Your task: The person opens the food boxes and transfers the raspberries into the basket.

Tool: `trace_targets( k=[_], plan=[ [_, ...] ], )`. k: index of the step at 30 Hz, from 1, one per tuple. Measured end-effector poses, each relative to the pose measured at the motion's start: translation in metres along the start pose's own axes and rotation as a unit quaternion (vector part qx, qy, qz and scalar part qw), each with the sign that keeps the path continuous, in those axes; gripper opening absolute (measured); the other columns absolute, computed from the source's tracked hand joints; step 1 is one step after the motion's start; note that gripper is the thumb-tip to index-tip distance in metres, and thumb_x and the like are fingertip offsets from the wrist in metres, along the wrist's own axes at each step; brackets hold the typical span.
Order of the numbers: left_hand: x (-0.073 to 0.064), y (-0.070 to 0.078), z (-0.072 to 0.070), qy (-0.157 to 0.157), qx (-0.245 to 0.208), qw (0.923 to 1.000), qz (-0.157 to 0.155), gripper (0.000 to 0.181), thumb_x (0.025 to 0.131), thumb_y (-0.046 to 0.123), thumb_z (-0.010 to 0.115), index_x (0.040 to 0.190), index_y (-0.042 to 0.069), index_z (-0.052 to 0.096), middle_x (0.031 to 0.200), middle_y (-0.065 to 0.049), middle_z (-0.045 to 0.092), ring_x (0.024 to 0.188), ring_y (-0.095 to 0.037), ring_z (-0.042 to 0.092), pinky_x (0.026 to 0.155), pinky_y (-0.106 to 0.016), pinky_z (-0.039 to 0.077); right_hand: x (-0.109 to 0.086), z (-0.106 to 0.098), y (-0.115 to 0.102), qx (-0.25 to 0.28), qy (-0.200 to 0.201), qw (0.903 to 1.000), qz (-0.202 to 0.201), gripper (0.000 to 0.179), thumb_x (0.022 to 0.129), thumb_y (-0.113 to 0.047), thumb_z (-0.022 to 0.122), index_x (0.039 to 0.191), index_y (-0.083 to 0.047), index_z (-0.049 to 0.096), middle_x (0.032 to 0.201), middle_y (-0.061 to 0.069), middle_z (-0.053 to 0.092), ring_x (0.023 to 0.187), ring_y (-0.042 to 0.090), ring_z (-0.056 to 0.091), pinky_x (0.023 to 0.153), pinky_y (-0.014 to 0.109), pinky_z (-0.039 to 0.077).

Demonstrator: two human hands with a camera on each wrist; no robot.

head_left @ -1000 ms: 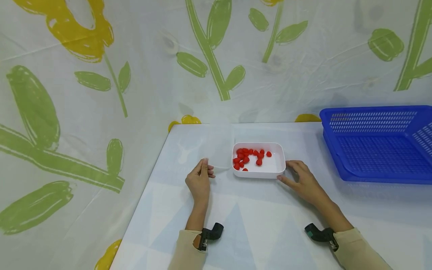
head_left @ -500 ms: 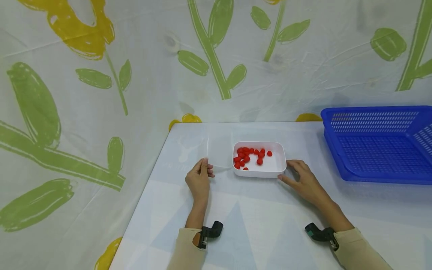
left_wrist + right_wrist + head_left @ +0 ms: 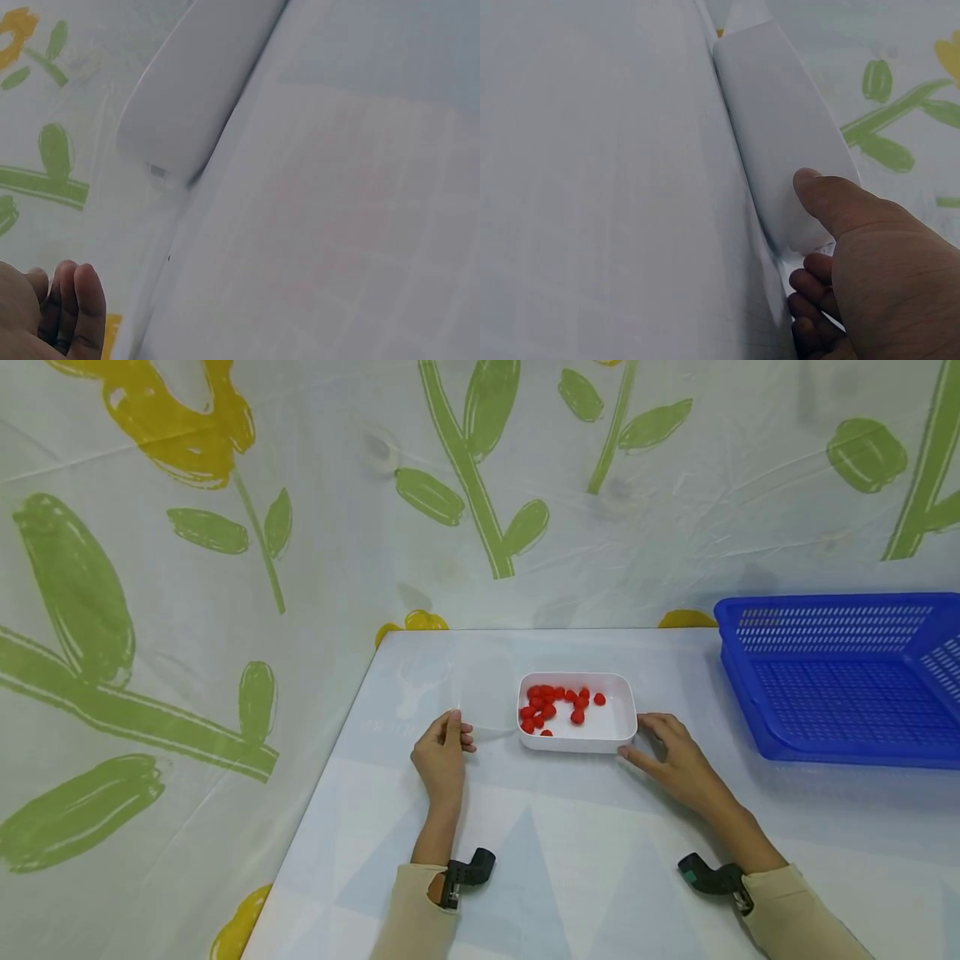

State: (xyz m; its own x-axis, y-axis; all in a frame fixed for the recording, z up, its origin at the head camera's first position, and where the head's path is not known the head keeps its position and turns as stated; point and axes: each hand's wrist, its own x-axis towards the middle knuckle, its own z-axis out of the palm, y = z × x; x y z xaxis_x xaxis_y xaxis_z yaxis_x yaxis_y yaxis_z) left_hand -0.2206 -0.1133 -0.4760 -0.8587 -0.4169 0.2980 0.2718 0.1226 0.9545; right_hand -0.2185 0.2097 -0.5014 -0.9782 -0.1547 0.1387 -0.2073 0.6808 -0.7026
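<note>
The white box (image 3: 573,746) is standing upright on the counter (image 3: 570,860), toward its far edge and between the two hands. Its open side is facing up. Its long axis is running left to right, roughly parallel with the counter's far edge; one short end is pointing toward the right hand (image 3: 678,764), the other toward the left hand (image 3: 442,756).

From where I am standing, red berries (image 3: 550,712) are lying inside, most of them crowding the left half.

The right hand is holding the box's right end: its grip is curving around the near corner, thumb on the long wall, fingers at the short end. The left hand's grip is pressed together, pinching a clear piece (image 3: 487,697) beside the box's left end. That piece is showing only faintly; I cannot tell whether it is touching the box.

A blue basket (image 3: 825,702) is standing farther right, well apart.
</note>
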Motion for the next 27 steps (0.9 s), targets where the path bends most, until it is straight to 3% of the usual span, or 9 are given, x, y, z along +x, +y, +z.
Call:
trace_targets(
  k=[10,18,27],
  plan=[
    [0.007,-0.030,0.000,0.012,0.005,0.9997,-0.022,0.034,0.091,0.023,0.057,0.102,-0.008,0.064,0.076,-0.016,0.066,0.060,-0.031,0.063,0.053,-0.032,0.054,0.001,0.000,0.000,0.003,-0.006,0.9999,0.007,0.071,0.079,-0.050,0.065,0.131,-0.006,0.045,0.131,0.014,0.038,0.124,0.036,0.032,0.098,0.059,0.028],
    [0.006,-0.036,-0.001,0.013,0.030,0.9983,-0.048,0.032,0.091,0.024,0.056,0.103,-0.005,0.065,0.074,-0.010,0.066,0.057,-0.022,0.064,0.054,-0.027,0.054,-0.001,-0.001,0.001,0.000,-0.018,0.9996,0.022,0.073,0.079,-0.052,0.064,0.132,-0.005,0.043,0.132,0.015,0.037,0.126,0.037,0.031,0.099,0.060,0.027],
    [0.006,-0.036,-0.005,-0.005,0.016,0.9978,-0.064,0.037,0.092,0.025,0.055,0.109,-0.007,0.062,0.081,-0.018,0.066,0.064,-0.032,0.065,0.057,-0.033,0.055,-0.001,0.002,0.002,0.001,-0.015,0.9998,0.015,0.072,0.080,-0.051,0.064,0.132,-0.006,0.043,0.132,0.015,0.037,0.126,0.037,0.031,0.099,0.061,0.026]
  ],
)
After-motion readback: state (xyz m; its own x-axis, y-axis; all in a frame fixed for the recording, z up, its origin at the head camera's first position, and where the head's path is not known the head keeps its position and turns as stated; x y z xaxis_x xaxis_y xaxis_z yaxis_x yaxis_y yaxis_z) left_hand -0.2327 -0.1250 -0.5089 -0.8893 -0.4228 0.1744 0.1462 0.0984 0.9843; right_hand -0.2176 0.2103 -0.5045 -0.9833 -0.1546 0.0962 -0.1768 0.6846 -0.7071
